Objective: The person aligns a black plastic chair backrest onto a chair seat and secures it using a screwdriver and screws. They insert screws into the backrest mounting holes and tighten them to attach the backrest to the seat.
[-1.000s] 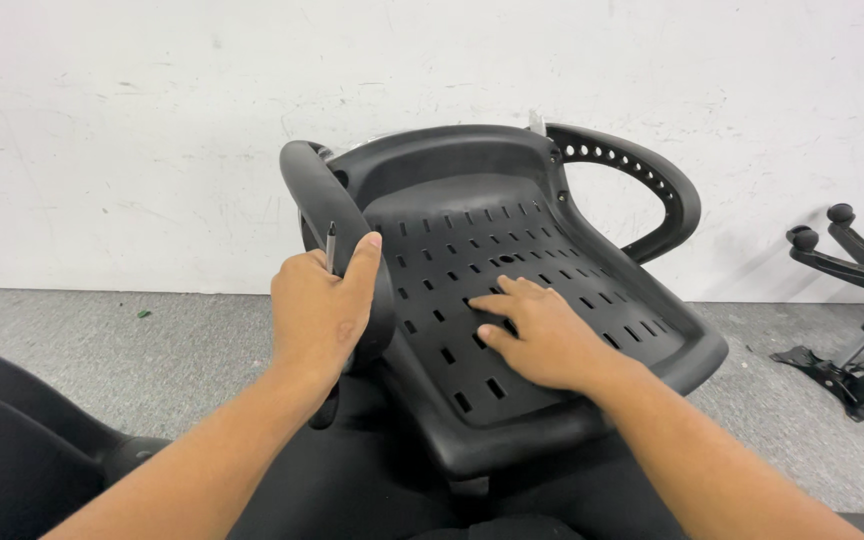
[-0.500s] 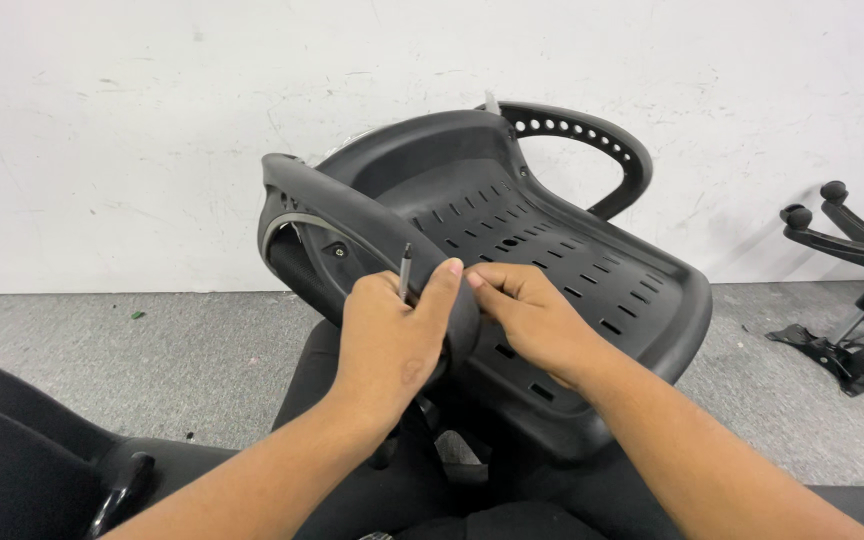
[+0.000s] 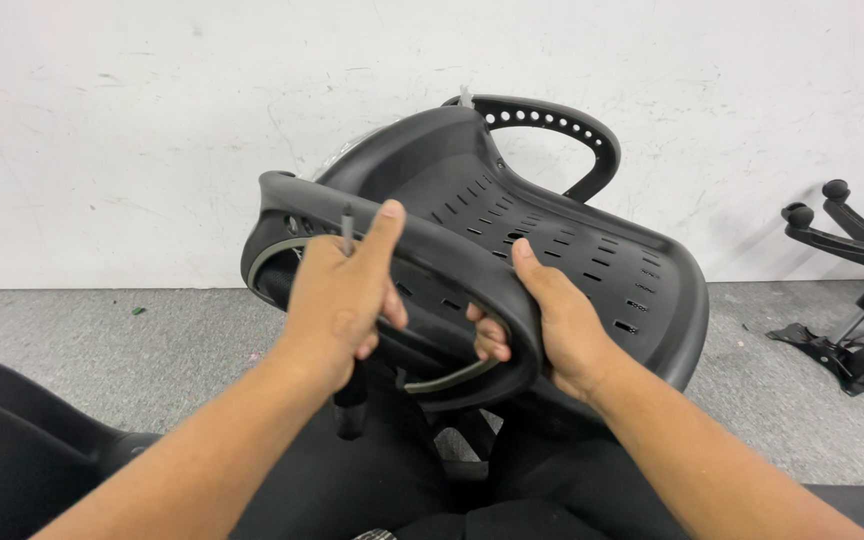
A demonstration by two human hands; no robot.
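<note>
seat: one black slotted chair seat [image 3: 592, 260], two armrests
left hand [image 3: 337, 295]: you gripped near armrest [image 3: 422, 250], thin tool pinched
right hand [image 3: 552, 325]: curled round same armrest
chair base [image 3: 852, 290]: one, at 3 o'clock

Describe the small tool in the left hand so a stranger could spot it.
Against the white wall a black chair seat is held up. On its near armrest, the left hand pinches a thin grey metal rod, the only slim bright piece there.

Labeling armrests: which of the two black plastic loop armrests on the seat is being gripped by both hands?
The near black plastic armrest, at the seat's left edge. The left hand and right hand clasp it; the perforated far armrest by the wall is untouched.
</note>
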